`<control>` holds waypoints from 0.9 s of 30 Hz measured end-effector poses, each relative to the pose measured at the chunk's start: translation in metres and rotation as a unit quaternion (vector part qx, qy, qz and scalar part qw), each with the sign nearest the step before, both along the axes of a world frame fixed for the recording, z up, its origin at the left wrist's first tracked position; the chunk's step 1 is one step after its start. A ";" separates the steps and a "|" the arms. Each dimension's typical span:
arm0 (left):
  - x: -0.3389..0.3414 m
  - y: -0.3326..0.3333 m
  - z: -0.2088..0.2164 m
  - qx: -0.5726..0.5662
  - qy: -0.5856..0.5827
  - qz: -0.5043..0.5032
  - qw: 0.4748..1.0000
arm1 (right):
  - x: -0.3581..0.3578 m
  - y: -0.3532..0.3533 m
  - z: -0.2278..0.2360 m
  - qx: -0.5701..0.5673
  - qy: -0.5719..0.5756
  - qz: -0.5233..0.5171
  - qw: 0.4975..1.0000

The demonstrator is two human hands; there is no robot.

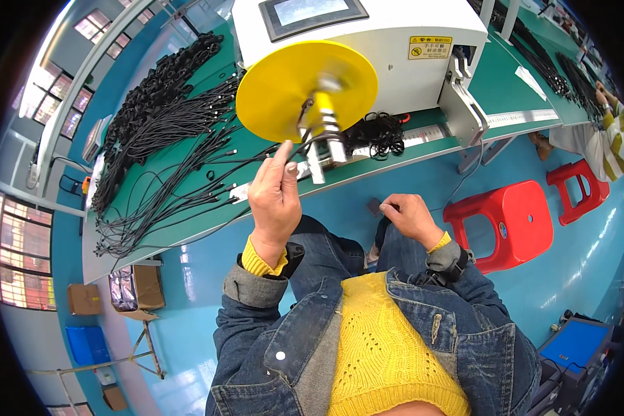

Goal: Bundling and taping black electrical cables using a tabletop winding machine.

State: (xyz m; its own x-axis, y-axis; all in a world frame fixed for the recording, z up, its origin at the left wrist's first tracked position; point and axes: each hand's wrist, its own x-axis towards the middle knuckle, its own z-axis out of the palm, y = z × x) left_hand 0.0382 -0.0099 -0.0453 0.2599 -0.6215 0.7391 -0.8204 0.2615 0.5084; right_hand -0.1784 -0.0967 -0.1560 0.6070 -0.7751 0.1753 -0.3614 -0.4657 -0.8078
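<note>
My left hand is raised beside the yellow disc of a white winding machine. Its fingers point up, with a black cable passing at the fingertips toward the disc's metal spindle prongs. Cable is wrapped round the prongs, and they look smeared by motion. Over my right thigh, my right hand has its fingers curled and pressed together; a dark strip shows below the fingertips, too unclear to name. Bundles of black cables with pale plugs lie on the green table at left.
Coiled black cables lie under the machine by a metal ruler strip. Red stools stand at right. Another person's striped sleeve shows at far right. Cardboard boxes sit at lower left, a blue-topped cart at lower right.
</note>
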 end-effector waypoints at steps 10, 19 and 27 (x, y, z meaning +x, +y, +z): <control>-0.030 -0.009 0.042 0.034 -0.212 0.022 0.976 | 0.035 -0.006 0.101 -0.203 -0.204 0.026 0.957; -0.039 -0.006 0.066 0.278 -0.249 0.125 0.919 | 0.055 -0.035 0.100 -0.224 -0.199 0.000 0.954; -0.005 -0.011 0.046 0.232 -0.195 -0.069 0.950 | 0.068 -0.043 0.097 -0.096 -0.261 0.060 0.959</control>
